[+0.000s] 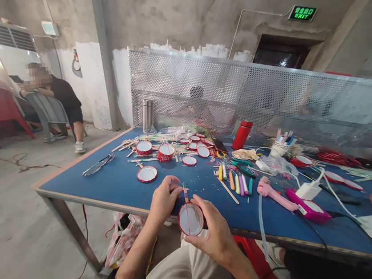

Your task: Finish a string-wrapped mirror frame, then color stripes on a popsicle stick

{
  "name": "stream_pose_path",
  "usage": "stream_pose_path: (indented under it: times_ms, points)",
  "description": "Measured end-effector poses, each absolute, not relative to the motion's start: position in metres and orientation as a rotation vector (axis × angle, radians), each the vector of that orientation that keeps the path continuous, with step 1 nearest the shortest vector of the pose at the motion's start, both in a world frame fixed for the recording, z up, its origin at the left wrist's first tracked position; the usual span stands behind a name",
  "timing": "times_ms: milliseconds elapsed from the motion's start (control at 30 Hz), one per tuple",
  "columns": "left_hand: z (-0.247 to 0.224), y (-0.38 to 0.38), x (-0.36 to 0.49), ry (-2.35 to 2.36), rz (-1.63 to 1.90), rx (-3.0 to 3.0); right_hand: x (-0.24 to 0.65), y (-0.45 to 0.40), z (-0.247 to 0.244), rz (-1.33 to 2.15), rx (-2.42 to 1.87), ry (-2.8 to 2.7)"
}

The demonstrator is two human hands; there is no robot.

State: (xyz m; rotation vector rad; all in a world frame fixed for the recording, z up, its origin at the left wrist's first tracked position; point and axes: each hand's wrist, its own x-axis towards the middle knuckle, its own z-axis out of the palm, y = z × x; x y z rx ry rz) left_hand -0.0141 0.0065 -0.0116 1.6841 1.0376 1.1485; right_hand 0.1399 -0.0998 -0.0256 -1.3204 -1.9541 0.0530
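While the left hand [164,200] pinches a striped stick [186,193] against a red-rimmed toy drum [190,219], the right hand [216,228] clasps the drum's rim — both just over the near edge of the blue surface [117,185] — where a loosened grip could drop it to the floor [24,229].

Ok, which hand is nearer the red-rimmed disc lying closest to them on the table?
Left. The left hand sits just below and right of the red-rimmed disc, not touching it; the right hand is farther off, lower right.
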Motion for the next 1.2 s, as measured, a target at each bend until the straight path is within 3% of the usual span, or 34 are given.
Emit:
stream_pose_path:
  times_ms: [1200]
  points:
    - [-0.0072,0.0030,-0.0135,1.116,1.162,1.819,0.1393,-0.0994,-0.0255,0.048,-1.303,-1.952]
